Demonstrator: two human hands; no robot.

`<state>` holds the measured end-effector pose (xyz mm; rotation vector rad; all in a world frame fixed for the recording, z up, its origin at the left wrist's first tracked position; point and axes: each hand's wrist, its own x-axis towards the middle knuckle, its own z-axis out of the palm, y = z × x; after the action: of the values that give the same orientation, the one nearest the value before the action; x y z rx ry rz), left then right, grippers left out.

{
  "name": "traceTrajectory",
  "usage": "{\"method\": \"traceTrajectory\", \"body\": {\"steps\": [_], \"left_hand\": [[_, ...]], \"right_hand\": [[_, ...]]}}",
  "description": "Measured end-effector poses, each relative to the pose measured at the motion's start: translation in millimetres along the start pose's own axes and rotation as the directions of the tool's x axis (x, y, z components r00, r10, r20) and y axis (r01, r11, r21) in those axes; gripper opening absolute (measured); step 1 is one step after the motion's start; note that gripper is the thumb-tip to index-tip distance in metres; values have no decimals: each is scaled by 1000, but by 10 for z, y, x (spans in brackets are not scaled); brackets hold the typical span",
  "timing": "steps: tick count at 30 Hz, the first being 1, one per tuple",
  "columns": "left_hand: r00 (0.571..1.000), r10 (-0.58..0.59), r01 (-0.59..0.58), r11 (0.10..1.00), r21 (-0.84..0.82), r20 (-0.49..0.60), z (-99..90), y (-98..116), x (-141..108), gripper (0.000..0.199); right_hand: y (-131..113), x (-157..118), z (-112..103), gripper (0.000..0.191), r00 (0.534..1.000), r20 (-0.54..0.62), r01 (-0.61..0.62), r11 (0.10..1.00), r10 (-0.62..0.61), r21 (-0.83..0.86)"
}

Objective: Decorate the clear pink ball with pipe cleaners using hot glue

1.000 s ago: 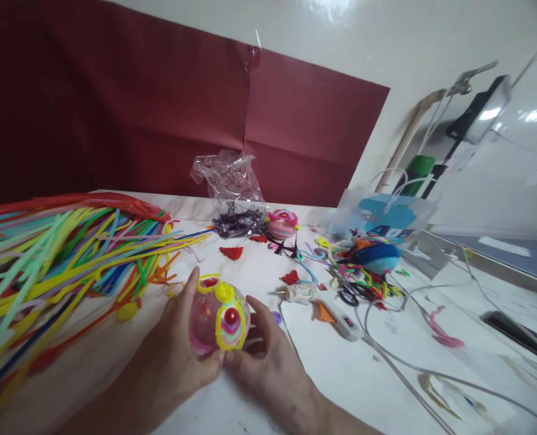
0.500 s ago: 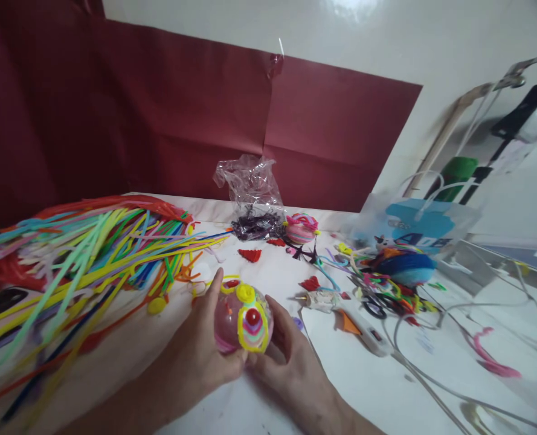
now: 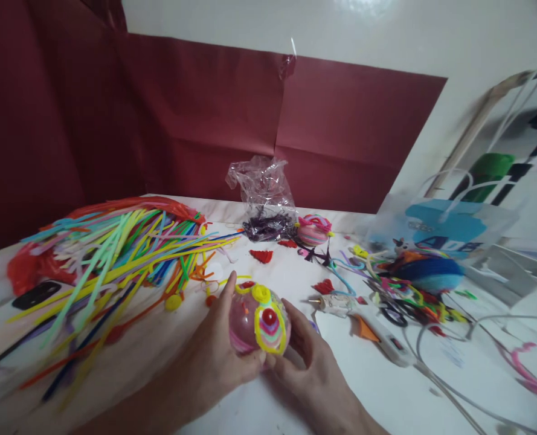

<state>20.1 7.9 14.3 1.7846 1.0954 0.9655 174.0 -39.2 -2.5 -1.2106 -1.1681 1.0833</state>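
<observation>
Between my two hands is a clear ball (image 3: 244, 320) decorated with pipe cleaners. A yellow coil sits on its top, and a yellow-rimmed oval with a red centre and coloured bands faces me. My left hand (image 3: 225, 347) grips its left side, thumb low in front and a finger up along the edge. My right hand (image 3: 307, 356) is closed around the right side, its thumb near the left one at the bottom. Just right of the ball lies a hot glue gun (image 3: 381, 338) with an orange trigger, its metal tip pointing left.
Many coloured pipe cleaners (image 3: 114, 260) spread over the left of the table, near a dark phone (image 3: 37, 295). Behind are a clear plastic bag (image 3: 266, 196) and a pink striped ball (image 3: 314, 231). Scissors (image 3: 394, 315), a blue ball (image 3: 434, 273) and cables (image 3: 431, 368) lie right.
The whole scene, with my hands and the ball, sits further right in the view. My grip on the ball looks the same.
</observation>
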Motion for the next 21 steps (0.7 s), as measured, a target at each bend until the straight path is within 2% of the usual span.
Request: {"method": "traceTrajectory", "body": {"steps": [4,9,12,18,21], "left_hand": [[996,-87,89,995,-46,36,-16,39,-19,109],[1000,-27,27,999,36,-12,25,-10,-31,105],[1000,-22,22,998,61,0,15,-13,-44,106],[998,-45,42,996,78,37,-36,60,-55,108],[998,-51,50,997,51,30,-39,104,-54,105]], "right_hand": [[-2,-5,-32,90,1000,10,13,999,-12,-31],[191,-22,-22,83,993,-69,92,993,-97,-71],[246,-42,-23,84,991,-86,96,990,-105,-105],[183,-66,-20,86,992,-86,84,991,-93,-105],[103,-73,-17,89,997,-38,59,994,-62,-87]]}}
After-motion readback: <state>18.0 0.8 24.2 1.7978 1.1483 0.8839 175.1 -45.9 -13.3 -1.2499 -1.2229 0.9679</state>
